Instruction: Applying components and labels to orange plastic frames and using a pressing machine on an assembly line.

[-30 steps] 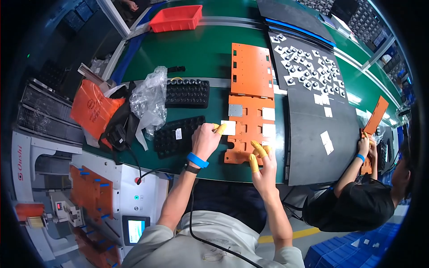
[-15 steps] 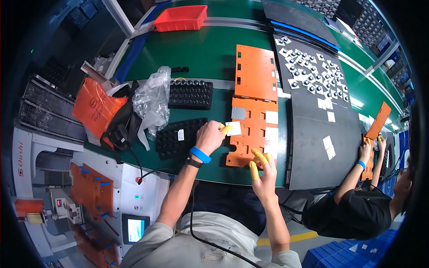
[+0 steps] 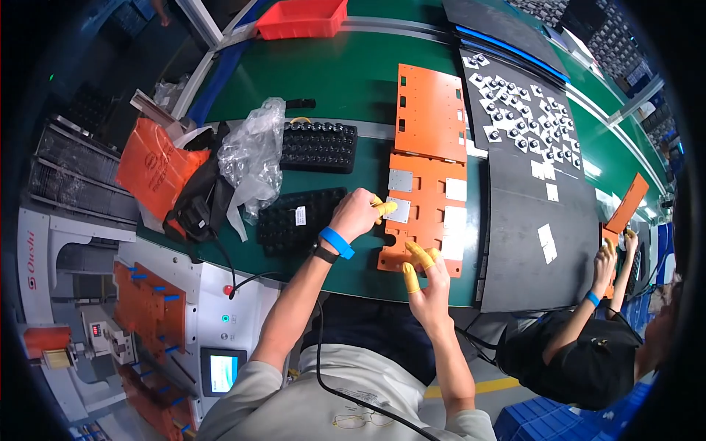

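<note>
An orange fixture board lies on the green bench in front of me, with an orange cover panel joined at its far edge. Thin square metal plates sit along both sides of the board. At its left side, my left hand, in yellow finger cots, has its fingertips together on the edge of a metal plate, which lies flat in place. Another plate rests just beyond it. Over the board's near end, my right hand holds nothing, its cot-covered fingers apart.
Black trays and a crumpled clear plastic bag lie left. A black mat on the right carries many small white plates with black round parts. Beyond it a co-worker's hand works at another orange board. A red bin stands far back.
My left hand has brought the metal plate right and down onto the board's left side, where it now lies flat. My right hand has shifted slightly left. The whole view has shifted a little.
</note>
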Available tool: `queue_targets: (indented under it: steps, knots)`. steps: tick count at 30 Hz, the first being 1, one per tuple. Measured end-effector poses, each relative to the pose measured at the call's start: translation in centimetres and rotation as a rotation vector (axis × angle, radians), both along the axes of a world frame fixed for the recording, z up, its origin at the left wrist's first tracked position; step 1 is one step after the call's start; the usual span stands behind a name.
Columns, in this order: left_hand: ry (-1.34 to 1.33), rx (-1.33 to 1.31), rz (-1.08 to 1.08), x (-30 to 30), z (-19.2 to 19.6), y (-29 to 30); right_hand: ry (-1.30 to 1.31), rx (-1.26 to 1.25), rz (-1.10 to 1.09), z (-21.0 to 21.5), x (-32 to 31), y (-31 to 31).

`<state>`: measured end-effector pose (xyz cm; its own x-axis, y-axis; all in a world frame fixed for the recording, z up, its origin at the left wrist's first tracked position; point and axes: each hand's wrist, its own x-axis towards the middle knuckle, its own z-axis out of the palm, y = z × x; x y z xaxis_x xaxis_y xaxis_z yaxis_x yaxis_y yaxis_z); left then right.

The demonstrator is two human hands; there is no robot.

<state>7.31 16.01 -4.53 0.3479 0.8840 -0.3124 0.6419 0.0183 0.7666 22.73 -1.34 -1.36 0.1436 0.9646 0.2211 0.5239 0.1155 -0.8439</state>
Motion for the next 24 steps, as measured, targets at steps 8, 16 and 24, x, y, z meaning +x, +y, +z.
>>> queue_targets:
  steps: [8,16,24]
  knots:
    - [0.038,-0.029,-0.010,0.8,-0.1,-0.8,0.026,0.021,0.065,0.5,-1.6,0.6]
    - [0.074,0.266,0.180,1.5,-0.4,-3.3,-0.010,0.070,0.116,0.4,-3.0,0.9]
    - [-0.044,0.603,0.189,-2.4,2.6,-4.7,0.050,0.167,0.048,1.7,-4.2,9.8]
